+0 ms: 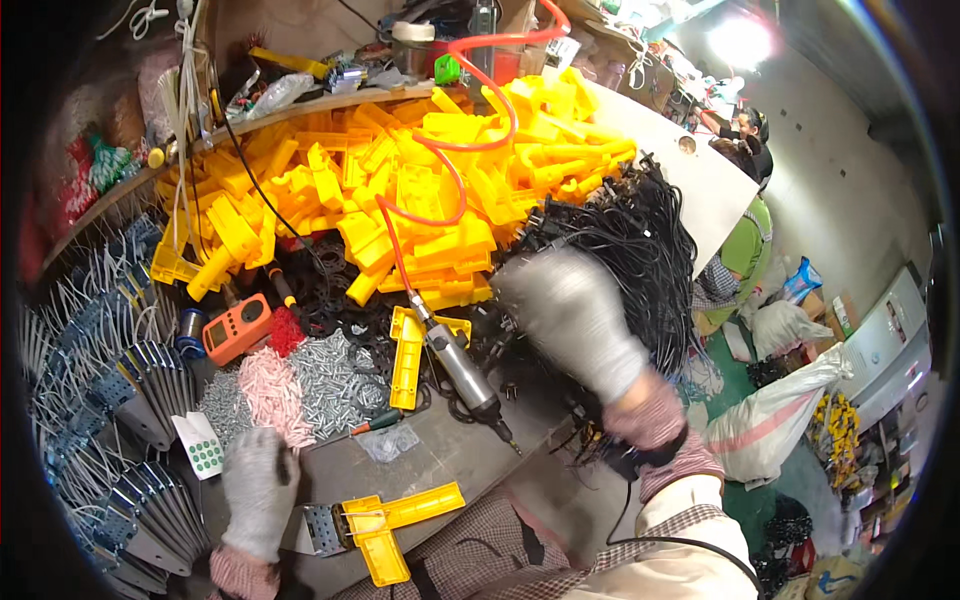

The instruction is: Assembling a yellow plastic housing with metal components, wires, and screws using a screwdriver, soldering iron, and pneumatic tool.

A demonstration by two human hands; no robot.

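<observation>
My left hand (258, 492), in a grey-white glove, rests at the near edge of a pile of small pink pieces (272, 390). Its fingers are curled together, and whatever they may hold is hidden. Beside the pink pieces lies a heap of silver screws (345, 385). My right hand (570, 310), also gloved, is smeared by motion at the left side of a bundle of black cables (640, 240); its fingers cannot be made out. Close to me lies a yellow plastic housing (378, 530) with a blue-grey metal part (323, 530). A power screwdriver (462, 372) hangs from a red coiled hose (395, 235).
A large heap of yellow plastic housings (420, 190) covers the table's back. Metal parts with white wires (150, 400) line the left. An orange meter (237, 328) stands near a white card with green dots (198, 445). White sacks (775, 420) and a person in green (748, 240) are at right.
</observation>
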